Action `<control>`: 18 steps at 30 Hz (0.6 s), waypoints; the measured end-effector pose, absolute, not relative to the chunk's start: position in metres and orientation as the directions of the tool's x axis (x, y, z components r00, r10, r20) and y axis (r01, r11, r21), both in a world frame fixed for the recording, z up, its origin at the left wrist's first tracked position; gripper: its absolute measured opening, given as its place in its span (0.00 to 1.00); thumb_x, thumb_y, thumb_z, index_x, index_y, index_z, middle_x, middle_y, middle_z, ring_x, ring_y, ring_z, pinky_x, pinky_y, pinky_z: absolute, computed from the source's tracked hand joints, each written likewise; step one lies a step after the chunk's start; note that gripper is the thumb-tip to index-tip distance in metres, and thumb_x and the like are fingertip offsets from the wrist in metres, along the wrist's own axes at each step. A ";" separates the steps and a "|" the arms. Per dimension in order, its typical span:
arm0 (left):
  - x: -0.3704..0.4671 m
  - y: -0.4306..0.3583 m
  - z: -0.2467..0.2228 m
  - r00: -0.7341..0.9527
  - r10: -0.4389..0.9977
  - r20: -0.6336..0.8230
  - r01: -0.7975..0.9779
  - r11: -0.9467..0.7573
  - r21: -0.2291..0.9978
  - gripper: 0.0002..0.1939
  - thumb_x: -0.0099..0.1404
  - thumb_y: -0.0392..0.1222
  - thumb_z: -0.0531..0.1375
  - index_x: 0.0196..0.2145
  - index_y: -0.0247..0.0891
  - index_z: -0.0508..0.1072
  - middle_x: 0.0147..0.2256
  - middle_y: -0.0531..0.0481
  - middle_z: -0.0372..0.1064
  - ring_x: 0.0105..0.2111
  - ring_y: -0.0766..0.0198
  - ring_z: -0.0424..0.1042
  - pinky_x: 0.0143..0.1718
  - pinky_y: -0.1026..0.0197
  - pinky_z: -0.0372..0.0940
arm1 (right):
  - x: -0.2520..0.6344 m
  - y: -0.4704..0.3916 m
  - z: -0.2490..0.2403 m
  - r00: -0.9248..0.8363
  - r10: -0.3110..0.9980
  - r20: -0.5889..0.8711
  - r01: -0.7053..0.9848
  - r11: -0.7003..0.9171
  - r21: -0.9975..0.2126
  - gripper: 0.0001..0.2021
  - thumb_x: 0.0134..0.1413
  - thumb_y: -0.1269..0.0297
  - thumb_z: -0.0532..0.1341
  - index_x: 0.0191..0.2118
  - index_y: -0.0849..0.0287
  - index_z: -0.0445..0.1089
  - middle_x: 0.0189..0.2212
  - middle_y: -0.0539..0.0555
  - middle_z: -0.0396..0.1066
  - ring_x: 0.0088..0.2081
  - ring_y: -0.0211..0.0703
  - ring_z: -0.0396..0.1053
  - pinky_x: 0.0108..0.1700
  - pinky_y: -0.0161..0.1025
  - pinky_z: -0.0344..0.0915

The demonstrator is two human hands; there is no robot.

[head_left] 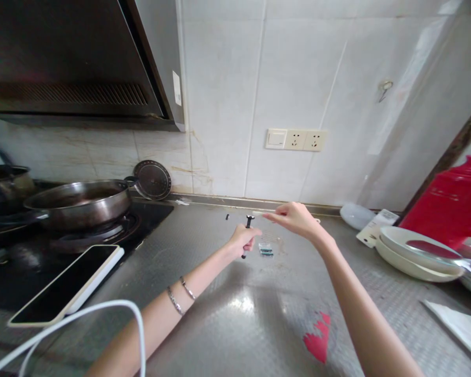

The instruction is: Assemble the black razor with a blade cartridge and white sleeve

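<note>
My left hand is closed around the dark handle of a razor, held upright with its small T-shaped head at the top. My right hand is closed on a thin white stick. The stick's tip lies close to the razor's head; I cannot tell whether they touch. Below and between the hands, a small clear pack with dark green strips rests on the metal counter. A little black piece lies to the left of the razor.
At the left, a pan sits on the stove, with a phone and a white cable nearer. White bowls, a red container and a white card stand right. A red patch marks the counter.
</note>
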State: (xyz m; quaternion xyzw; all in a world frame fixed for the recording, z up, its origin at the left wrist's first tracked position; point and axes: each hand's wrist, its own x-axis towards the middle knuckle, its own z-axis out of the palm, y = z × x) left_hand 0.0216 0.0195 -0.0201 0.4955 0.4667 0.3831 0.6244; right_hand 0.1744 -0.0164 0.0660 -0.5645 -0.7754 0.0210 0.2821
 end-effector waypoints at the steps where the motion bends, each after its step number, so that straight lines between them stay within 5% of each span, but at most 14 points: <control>1: 0.025 0.014 -0.019 0.303 0.925 -0.230 -0.047 0.256 0.966 0.15 0.48 0.36 0.59 0.16 0.38 0.52 0.09 0.63 0.45 0.10 0.77 0.42 0.13 0.69 0.36 | 0.170 -0.013 0.062 -0.196 0.880 0.432 0.872 0.358 -0.333 0.31 0.43 0.35 0.51 0.13 0.62 0.60 0.12 0.47 0.49 0.20 0.32 0.46 0.23 0.33 0.44; 8: 0.031 -0.003 -0.003 0.440 0.860 -0.258 -0.175 0.363 0.915 0.16 0.50 0.34 0.57 0.17 0.39 0.49 0.11 0.64 0.41 0.10 0.79 0.39 0.12 0.70 0.34 | 0.181 -0.004 0.055 -0.204 0.928 0.311 0.834 0.331 -0.442 0.31 0.42 0.35 0.51 0.16 0.62 0.66 0.12 0.47 0.51 0.18 0.32 0.48 0.21 0.33 0.44; 18: 0.029 0.004 -0.010 0.358 0.900 -0.248 -0.113 0.306 0.945 0.17 0.50 0.34 0.58 0.17 0.39 0.49 0.10 0.64 0.42 0.10 0.79 0.40 0.12 0.70 0.34 | 0.173 -0.010 0.058 -0.240 0.922 0.305 0.788 0.368 -0.493 0.31 0.41 0.35 0.52 0.16 0.63 0.66 0.12 0.47 0.50 0.18 0.31 0.48 0.19 0.32 0.44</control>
